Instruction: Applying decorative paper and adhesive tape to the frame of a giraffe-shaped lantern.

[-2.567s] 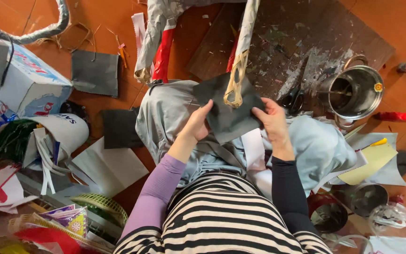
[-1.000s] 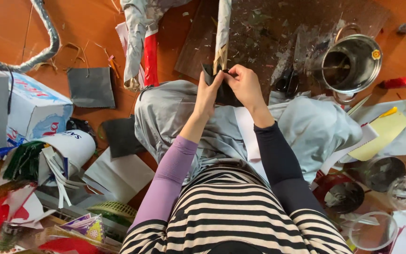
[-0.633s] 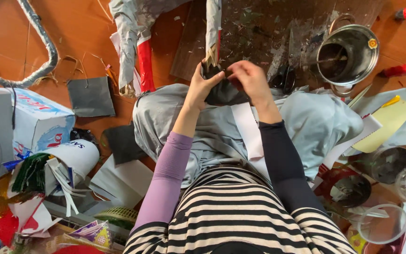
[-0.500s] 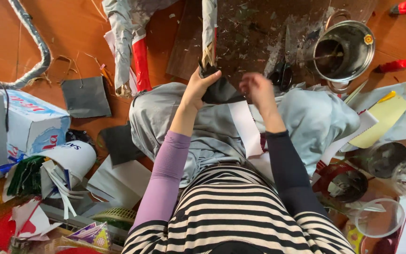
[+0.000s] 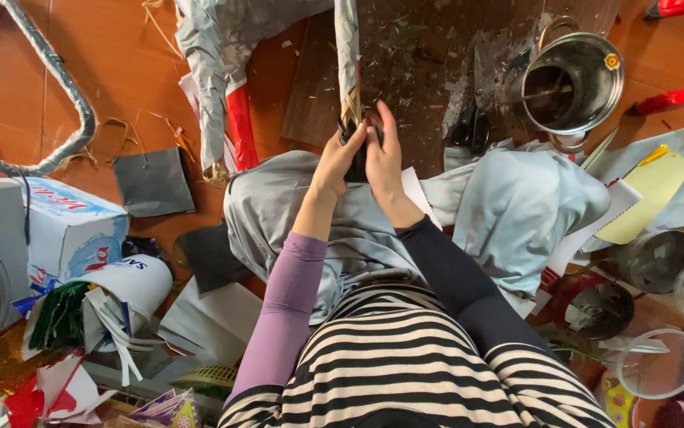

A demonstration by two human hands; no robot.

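Scraps cover the brown floor (image 5: 132, 71) on every side, and I see both hands at upper centre of the frame. My left hand (image 5: 339, 158) and right hand (image 5: 384, 154) close their fingers around a dark sheet (image 5: 358, 162), pressing it onto the wrapped rod (image 5: 347, 55), probably to wrap its end. Open room is small: scissors (image 5: 473, 127) and pot (image 5: 572, 79) lie near, to the right.

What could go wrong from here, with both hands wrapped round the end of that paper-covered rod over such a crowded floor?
The left hand and right hand press a dark sheet round the end of the paper-wrapped rod; the sheet may slip or crease. Scissors lie beside the right hand, so a sideways reach could catch them. The metal pot stands close by and might get knocked.
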